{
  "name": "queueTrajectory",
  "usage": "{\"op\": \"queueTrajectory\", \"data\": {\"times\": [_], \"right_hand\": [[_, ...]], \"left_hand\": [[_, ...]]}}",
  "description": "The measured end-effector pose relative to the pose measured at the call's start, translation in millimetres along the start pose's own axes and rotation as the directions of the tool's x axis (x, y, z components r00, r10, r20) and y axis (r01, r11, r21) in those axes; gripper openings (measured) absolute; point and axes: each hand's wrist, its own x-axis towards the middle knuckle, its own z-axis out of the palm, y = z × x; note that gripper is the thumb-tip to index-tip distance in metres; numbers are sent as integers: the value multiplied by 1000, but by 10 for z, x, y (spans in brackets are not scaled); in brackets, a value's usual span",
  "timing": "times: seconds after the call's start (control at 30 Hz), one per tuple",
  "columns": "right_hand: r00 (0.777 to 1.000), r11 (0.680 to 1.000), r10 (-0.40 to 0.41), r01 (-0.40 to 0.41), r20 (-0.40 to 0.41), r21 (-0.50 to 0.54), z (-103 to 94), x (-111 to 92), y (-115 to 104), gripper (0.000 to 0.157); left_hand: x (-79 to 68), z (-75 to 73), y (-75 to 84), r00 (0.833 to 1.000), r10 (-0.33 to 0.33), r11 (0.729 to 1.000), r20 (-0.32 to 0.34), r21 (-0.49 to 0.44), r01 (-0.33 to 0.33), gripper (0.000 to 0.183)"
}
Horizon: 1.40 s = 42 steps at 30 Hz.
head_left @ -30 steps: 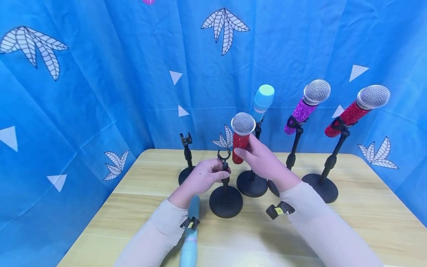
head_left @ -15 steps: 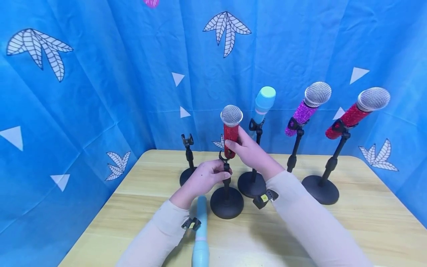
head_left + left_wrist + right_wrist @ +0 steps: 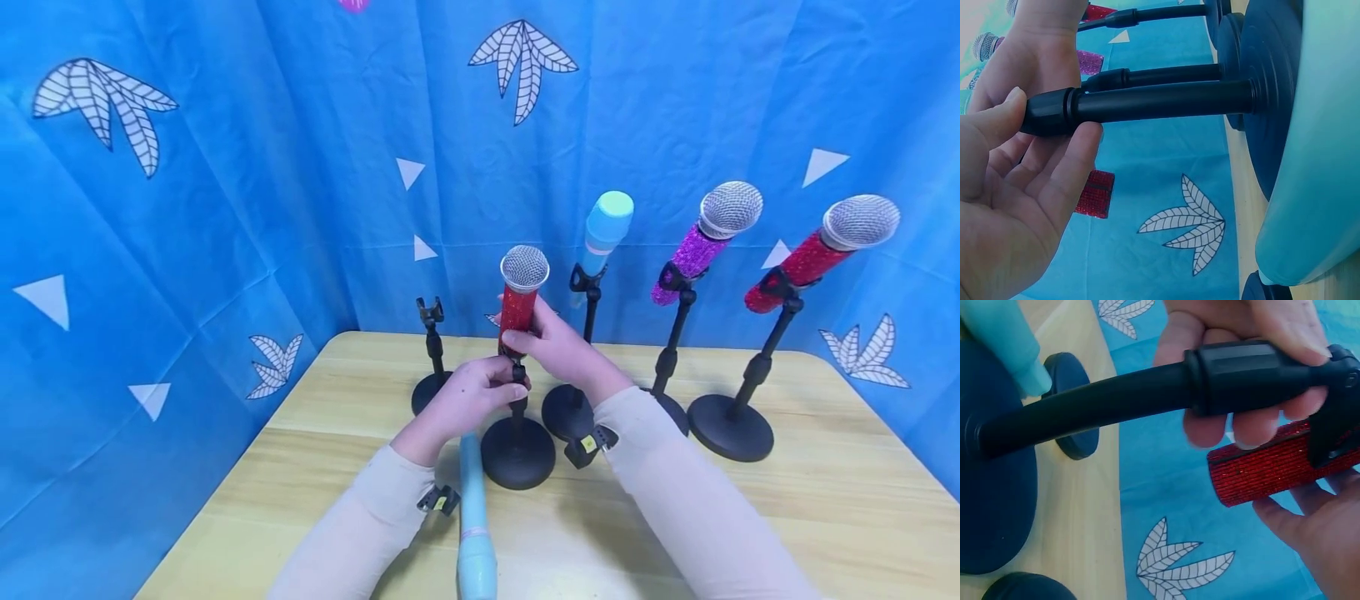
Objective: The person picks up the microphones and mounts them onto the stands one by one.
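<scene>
head view: my right grip [image 3: 558, 346] is curled round the handle of the red microphone [image 3: 517, 310], which stands nearly upright at the top of the black stand [image 3: 517, 457]. a second ago it is out to the right, apart from that stand; now it has come across and down, so the two meet, and i judge this to be a fitting moment rather than a carrying one. my left grip [image 3: 480, 393] pinches the stand just below its top, as it does in the earlier pictures. a light-blue microphone [image 3: 476, 508] lies on the worktop [image 3: 315, 500] beside my left wrist.

left wrist view: my thumb and fingers close about the stand's collar [image 3: 1054, 113], which gives the pole a steady hold. the lower end of the red handle shows beyond my fingers; the rest is hidden.

right wrist view: the clip [image 3: 1330, 434] crosses the red handle, and my right fingers touch the handle from the other side. i cannot tell whether it is fully seated.
</scene>
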Motion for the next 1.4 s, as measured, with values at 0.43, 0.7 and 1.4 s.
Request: {"op": "queueTrajectory", "data": {"times": [0.43,0.7,1.4], "right_hand": [[998,999,48,-48,-39,-7,95,-39,122,72],[998,999,44,-45,-38,-22,99,-35,122,75],[999,997,-24,22,-25,-80,108,-49,62,64]], "left_hand": [[-23,11,20,998,-65,998,13,-2,65,20],[-28,20,30,998,-68,998,5,8,68,18],[-16,7,-9,999,-42,999,-2,32,42,18]]}}
